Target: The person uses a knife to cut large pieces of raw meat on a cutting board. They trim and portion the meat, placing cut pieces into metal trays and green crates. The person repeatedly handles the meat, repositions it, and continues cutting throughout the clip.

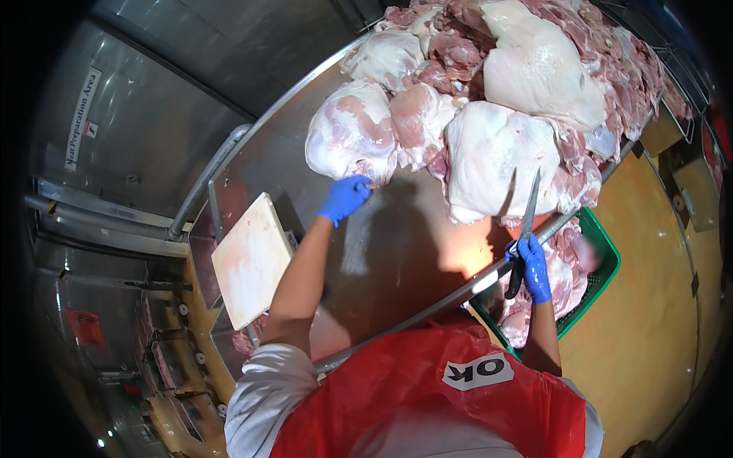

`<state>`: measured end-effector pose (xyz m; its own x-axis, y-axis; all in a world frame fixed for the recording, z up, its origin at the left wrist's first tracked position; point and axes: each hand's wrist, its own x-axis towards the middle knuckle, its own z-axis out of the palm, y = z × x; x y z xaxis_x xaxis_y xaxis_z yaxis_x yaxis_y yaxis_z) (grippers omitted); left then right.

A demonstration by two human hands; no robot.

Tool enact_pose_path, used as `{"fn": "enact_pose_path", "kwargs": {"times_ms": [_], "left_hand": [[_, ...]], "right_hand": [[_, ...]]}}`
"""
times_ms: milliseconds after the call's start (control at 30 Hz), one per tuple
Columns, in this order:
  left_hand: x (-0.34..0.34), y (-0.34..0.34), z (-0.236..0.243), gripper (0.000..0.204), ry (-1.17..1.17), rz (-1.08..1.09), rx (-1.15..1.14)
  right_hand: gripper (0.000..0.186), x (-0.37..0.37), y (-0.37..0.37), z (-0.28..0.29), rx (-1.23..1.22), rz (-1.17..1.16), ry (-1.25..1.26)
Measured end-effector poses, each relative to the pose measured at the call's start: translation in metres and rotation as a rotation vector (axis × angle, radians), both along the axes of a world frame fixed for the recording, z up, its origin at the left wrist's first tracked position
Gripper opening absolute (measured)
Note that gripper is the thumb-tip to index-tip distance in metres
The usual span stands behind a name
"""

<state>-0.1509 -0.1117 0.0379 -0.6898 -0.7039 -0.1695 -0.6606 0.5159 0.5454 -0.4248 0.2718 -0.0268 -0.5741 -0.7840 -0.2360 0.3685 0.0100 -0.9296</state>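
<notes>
In a blue glove, my left hand [346, 200] is closed at the lower end of a large pale-skinned meat joint [350, 131] lying on the metal table [366, 252]. Its fingertips are partly hidden against the meat. My right hand [534, 271], also gloved in blue, grips a knife [531, 202] by its black handle near the table's right edge. The blade points up and away, over a wide skin-on slab of meat [496, 156]. Between these two lies a smaller pink and white piece [418, 122].
A big heap of cut meat [458, 49] covers the far part of the table. Below my right hand, a green crate [607, 263] holds more meat. A white cutting board [252, 261] stands at the left, beside metal trays [227, 340] with some meat. Yellowish floor [641, 305] shows at right.
</notes>
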Motion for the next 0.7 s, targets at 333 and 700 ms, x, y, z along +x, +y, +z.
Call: {"fn": "enact_pose_path", "kwargs": {"times_ms": [333, 700], "left_hand": [[0.026, -0.213, -0.055, 0.059, 0.097, 0.36, -0.232], [0.018, -0.312, -0.087, 0.092, 0.168, 0.404, 0.059]], "right_hand": [[0.036, 0.059, -0.145, -0.038, 0.006, 0.52, 0.057], [0.018, 0.06, -0.455, -0.084, -0.253, 0.304, -0.18]]}}
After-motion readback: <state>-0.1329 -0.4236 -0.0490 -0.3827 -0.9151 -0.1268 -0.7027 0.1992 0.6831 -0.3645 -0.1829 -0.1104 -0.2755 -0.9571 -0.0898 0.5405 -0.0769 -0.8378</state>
